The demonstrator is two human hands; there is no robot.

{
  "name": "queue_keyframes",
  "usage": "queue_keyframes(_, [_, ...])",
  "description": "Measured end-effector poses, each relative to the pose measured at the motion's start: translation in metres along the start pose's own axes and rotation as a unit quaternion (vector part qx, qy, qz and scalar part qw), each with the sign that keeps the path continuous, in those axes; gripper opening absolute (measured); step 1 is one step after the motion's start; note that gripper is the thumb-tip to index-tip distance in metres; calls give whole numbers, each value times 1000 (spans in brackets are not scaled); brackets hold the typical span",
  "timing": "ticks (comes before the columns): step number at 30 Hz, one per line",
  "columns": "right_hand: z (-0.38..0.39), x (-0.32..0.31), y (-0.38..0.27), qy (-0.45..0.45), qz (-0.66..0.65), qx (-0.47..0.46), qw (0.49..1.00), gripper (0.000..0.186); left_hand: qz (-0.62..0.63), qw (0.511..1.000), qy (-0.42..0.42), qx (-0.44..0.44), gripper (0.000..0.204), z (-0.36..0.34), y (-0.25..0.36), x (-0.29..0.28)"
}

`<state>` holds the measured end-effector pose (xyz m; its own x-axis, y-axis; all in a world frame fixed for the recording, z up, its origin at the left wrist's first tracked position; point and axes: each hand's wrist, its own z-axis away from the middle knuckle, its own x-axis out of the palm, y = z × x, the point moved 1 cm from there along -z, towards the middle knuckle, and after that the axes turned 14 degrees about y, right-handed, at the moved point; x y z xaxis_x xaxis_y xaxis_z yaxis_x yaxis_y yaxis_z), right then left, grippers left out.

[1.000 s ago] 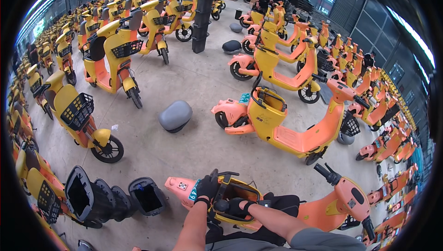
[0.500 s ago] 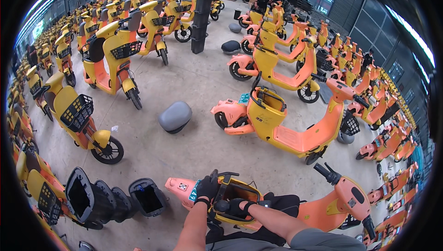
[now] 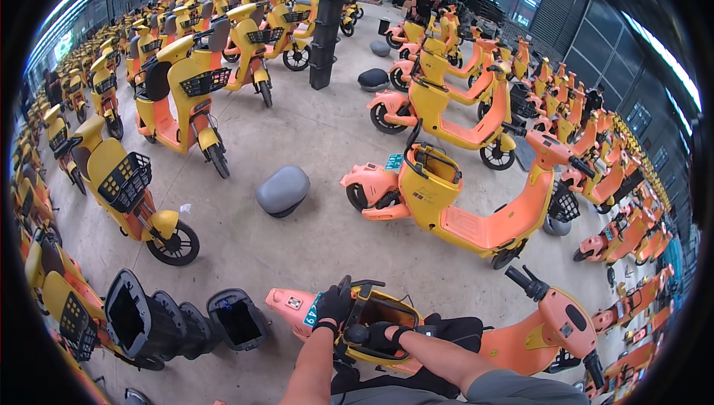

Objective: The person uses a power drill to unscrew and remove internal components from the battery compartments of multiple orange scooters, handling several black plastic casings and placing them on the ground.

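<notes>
A pink and yellow scooter (image 3: 520,342) stands crosswise just in front of me, its open compartment (image 3: 394,304) exposed and black padded inside or shadowed. My gloved left hand (image 3: 333,304) is closed on the black grab rail at the compartment's rear, beside a teal number plate (image 3: 312,308). My gloved right hand (image 3: 381,336) has its fingers curled at the compartment's near side, against a round black part (image 3: 357,333); what exactly it grips is hidden. Several open black bins (image 3: 238,319) lie on the floor to the left of the scooter's tail.
Another seatless scooter (image 3: 476,226) stands ahead, near a loose grey seat (image 3: 281,191) on the concrete floor (image 3: 223,234). Rows of scooters (image 3: 182,107) line both sides. A black stacked column (image 3: 323,40) stands farther back, and a person in black (image 3: 425,0) is among scooters at the back.
</notes>
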<state>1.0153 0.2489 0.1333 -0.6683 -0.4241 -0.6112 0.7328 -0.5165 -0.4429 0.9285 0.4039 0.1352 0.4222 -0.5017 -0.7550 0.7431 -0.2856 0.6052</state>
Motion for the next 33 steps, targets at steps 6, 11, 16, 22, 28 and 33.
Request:
queue_keyframes(6, [-11, 11, 14, -12, -4, 10, 1000, 45, -4, 999, 2, 38, 46, 5, 11, -10])
queue_keyframes(11, [-14, 16, 17, 4, 18, -15, 1000, 45, -4, 999, 2, 36, 45, 5, 12, -9])
queue_keyframes(16, [-17, 19, 18, -8, 8, -16, 1000, 45, -10, 998, 14, 66, 44, -8, -16, 18])
queue_keyframes(22, [-21, 23, 27, -1, 13, -30, 999, 44, 24, 999, 19, 27, 45, 3, 11, -6])
queue_keyframes(28, [-22, 23, 24, -22, 1, -7, 1000, 46, 19, 1000, 12, -16, 45, -1, 0, 2])
queue_keyframes(33, [-21, 21, 25, -8, 2, -21, 1000, 46, 34, 999, 19, 28, 46, 5, 9, -9])
